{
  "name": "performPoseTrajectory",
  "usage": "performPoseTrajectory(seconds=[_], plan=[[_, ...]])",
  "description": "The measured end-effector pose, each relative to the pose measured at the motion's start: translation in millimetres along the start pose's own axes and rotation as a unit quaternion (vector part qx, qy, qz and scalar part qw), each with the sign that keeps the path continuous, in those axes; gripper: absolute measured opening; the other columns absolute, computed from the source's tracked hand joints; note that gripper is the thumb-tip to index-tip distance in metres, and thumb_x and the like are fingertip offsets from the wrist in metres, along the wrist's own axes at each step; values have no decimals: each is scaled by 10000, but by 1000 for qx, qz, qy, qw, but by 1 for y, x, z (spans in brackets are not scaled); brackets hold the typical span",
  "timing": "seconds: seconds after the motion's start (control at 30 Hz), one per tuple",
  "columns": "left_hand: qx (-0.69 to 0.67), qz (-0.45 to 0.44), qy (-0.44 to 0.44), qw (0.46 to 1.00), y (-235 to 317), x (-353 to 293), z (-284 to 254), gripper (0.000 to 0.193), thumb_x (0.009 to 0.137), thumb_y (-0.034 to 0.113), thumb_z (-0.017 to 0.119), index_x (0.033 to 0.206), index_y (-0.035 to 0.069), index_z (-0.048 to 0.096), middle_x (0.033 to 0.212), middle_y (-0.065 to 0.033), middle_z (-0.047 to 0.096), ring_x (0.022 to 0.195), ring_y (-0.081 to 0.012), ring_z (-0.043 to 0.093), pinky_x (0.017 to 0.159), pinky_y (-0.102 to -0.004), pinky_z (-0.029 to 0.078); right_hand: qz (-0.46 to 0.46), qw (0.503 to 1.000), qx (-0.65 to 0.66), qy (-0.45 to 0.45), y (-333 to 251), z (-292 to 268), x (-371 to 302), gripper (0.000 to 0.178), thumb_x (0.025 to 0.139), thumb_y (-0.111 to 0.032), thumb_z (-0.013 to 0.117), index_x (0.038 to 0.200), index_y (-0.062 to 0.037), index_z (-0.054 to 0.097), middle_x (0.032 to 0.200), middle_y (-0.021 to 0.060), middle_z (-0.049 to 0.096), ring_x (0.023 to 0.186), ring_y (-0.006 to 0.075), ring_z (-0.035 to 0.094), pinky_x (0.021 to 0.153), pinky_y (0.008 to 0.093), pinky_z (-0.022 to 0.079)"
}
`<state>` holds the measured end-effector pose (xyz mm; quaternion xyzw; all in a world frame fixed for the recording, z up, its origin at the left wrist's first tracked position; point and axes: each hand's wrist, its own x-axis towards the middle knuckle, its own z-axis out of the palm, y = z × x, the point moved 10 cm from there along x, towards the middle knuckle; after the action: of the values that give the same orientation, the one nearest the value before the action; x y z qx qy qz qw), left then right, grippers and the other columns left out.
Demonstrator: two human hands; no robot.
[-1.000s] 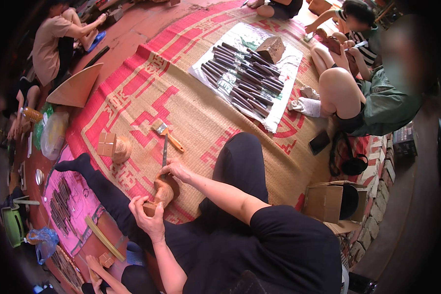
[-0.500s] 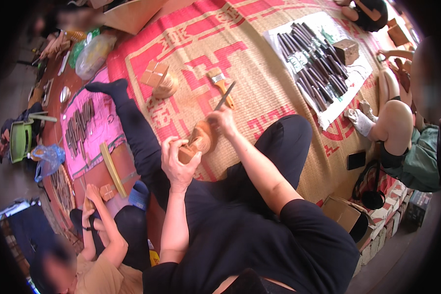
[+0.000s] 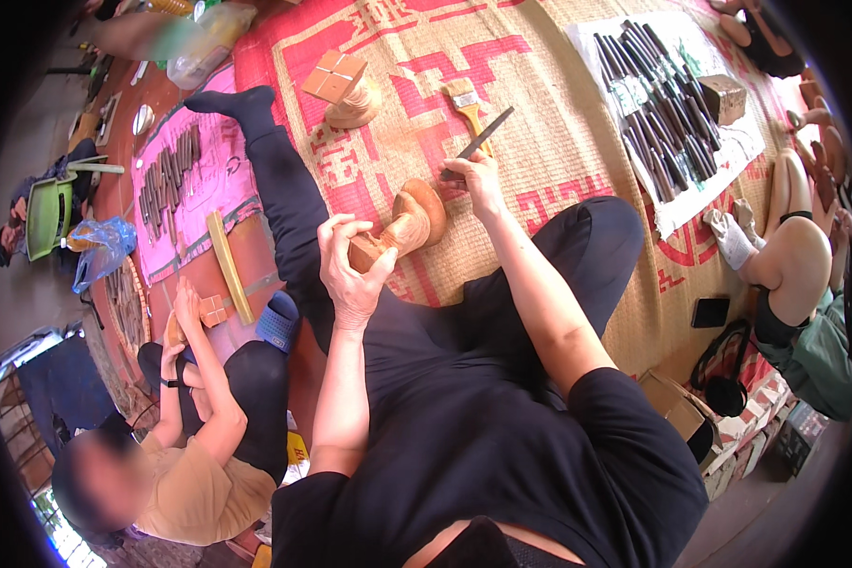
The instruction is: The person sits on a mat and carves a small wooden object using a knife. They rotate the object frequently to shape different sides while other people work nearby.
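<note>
The left hand point(image 3: 355, 275) has its thumb and fingers clamped on the blocky near end of a wood carving point(image 3: 412, 222), which lies between the person's legs, its round far end over the mat point(image 3: 577, 142); whether that end touches the mat, I cannot tell. Just beside it, the right hand point(image 3: 475, 185) has its fingers closed around a dark flat tool point(image 3: 494, 131) slanting up and to the right.

To the left sits a co-worker point(image 3: 204, 492), near a blue slipper point(image 3: 277, 322) bearing a small pale mark too blurred to read. A yellow item point(image 3: 296, 450) there carries reddish marks, also unclear. At right lies a dark-screened phone point(image 3: 711, 312).

Beyond the hands, a paintbrush point(image 3: 468, 106) rests on the red and straw-coloured mat. To the left, a pink cloth point(image 3: 227, 189) with some dark marks holds a row of tools point(image 3: 170, 180).

Farther on are a second carving point(image 3: 355, 104), with a pale cross on its square top, and a white sheet point(image 3: 677, 213) showing green patches among dark rods point(image 3: 658, 114) and a brown block point(image 3: 723, 99).
</note>
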<state>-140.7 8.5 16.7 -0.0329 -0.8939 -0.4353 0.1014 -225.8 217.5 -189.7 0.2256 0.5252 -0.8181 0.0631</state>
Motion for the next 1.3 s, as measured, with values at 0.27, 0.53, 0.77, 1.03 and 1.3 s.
performPoseTrajectory(seconds=[0.27, 0.53, 0.77, 1.03, 1.3], plan=[[32, 43, 54, 997, 7, -2, -21, 354, 602, 173, 764, 907, 68, 618, 1010, -118, 552, 977, -290, 571, 853, -381, 483, 14, 990, -77, -115, 10, 48, -27, 140, 789, -124, 639, 888, -25, 656, 833, 68, 665, 759, 184, 626, 728, 305, 487], [51, 31, 47, 997, 2, -8, -20, 430, 599, 274, 776, 948, 109, 586, 1053, -85, 540, 955, -268, 592, 826, -388, 481, 15, 995, -84, -49, -8, 31, -20, 101, 802, -85, 683, 876, -24, 652, 757, 40, 661, 659, 135, 626, 628, 255, 505], [43, 43, 45, 997, 13, -7, -14, 433, 583, 266, 784, 944, 125, 591, 1036, -64, 531, 936, -264, 585, 814, -386, 478, 16, 994, -84, -67, 1, 37, -22, 97, 794, -99, 674, 839, -18, 645, 731, 42, 652, 637, 108, 592, 623, 244, 476], [51, 33, 38, 997, 10, -9, -10, 441, 567, 252, 800, 938, 134, 593, 1030, -56, 531, 949, -250, 580, 822, -390, 472, 28, 991, -98, -88, -1, 39, -23, 88, 804, -109, 685, 833, -45, 632, 796, 22, 646, 714, 114, 605, 629, 255, 480], [61, 49, 17, 997, 21, -10, -3, 456, 561, 255, 806, 942, 135, 586, 1045, -58, 524, 977, -249, 569, 847, -396, 460, -11, 994, -79, -78, -8, 38, -26, 68, 795, -75, 652, 788, -17, 617, 715, 41, 623, 584, 121, 559, 588, 247, 462]])
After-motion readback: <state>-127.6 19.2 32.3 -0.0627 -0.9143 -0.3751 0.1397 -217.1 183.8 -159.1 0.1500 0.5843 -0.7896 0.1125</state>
